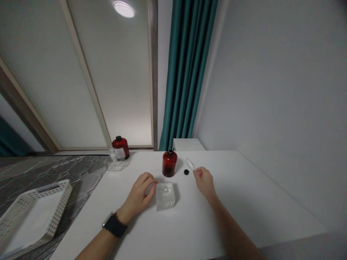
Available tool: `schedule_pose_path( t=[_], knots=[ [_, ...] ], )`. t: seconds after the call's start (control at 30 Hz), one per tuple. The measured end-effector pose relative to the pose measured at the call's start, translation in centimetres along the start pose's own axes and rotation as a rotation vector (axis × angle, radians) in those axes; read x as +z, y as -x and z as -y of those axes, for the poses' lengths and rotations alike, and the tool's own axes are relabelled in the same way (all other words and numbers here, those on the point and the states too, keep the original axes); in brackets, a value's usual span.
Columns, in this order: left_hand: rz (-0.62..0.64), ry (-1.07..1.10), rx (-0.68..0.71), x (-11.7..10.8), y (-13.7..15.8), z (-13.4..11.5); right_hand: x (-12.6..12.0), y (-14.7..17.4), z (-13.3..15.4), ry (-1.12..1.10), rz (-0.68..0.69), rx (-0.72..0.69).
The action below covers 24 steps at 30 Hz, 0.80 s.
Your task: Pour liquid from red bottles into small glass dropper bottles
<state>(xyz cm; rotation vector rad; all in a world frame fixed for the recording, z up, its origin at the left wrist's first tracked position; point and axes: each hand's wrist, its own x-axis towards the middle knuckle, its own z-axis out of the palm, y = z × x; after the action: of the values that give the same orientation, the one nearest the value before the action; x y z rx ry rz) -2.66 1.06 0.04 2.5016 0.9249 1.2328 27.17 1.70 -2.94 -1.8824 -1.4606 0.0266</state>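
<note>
A square clear glass bottle (165, 196) with a round opening on top stands at the middle of the white table. My left hand (142, 191) is beside it, fingers curved and apart, the fingertips at its upper left edge. Farther right, my right hand (204, 181) is closed in a pinch on a small clear elongated piece (190, 164), whose exact kind I cannot make out. Between the hands and farther back stands an amber bottle (169, 165), upright and uncapped. A small black cap (186, 172) lies on the table to its right.
At the table's far left corner stand a second amber bottle (120, 147) with a black cap and white label, and a clear glass vessel (114, 160). A white perforated basket (58, 207) is on the lower left, off the table (189, 231). A wall (284, 126) borders the right.
</note>
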Motion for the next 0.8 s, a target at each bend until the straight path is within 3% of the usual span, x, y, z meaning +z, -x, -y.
schedule_pose_path(
  t=[0.23, 0.47, 0.8],
  knots=[
    [-0.007, 0.016, -0.023, -0.4, -0.2, -0.6, -0.8, 3.1, 4.4, -0.236, -0.133, -0.266],
    [-0.043, 0.261, -0.262, -0.5, -0.6, -1.8, -0.5, 5.0, 6.3, -0.38, -0.191, -0.633],
    [-0.116, 0.415, -0.336, 0.5, -0.6, -1.6, -0.2, 5.3, 6.5, -0.405, -0.159, -0.759]
  ],
)
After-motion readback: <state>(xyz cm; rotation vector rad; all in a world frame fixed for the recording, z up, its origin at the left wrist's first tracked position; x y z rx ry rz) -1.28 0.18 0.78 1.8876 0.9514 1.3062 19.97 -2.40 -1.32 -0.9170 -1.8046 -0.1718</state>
